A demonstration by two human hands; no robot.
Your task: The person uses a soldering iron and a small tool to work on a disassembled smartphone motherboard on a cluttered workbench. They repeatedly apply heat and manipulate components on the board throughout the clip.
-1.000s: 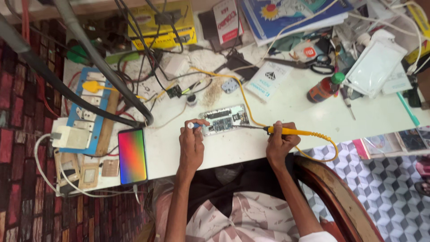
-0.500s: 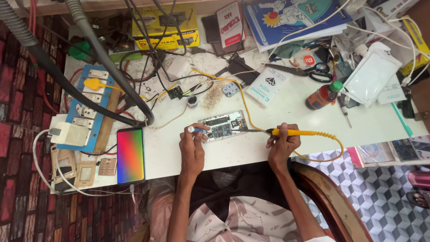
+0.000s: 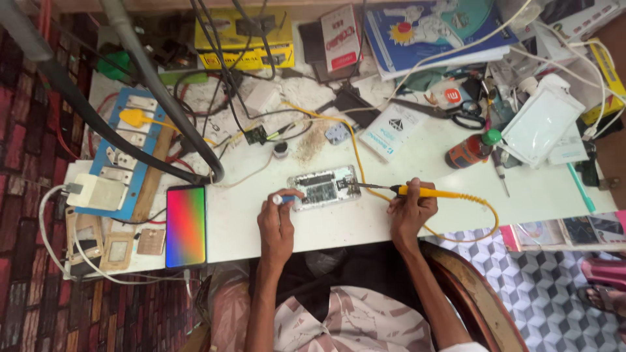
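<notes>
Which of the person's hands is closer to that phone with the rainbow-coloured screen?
The left hand. It rests at the left end of the opened device, a short way right of the phone. The right hand, gripping the yellow soldering iron, sits farther right, beyond the device.

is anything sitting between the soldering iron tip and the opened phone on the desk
Nothing visible does. The right hand holds the yellow soldering iron with its tip at the right end of the opened phone; the left hand rests at the phone's left end.
</notes>
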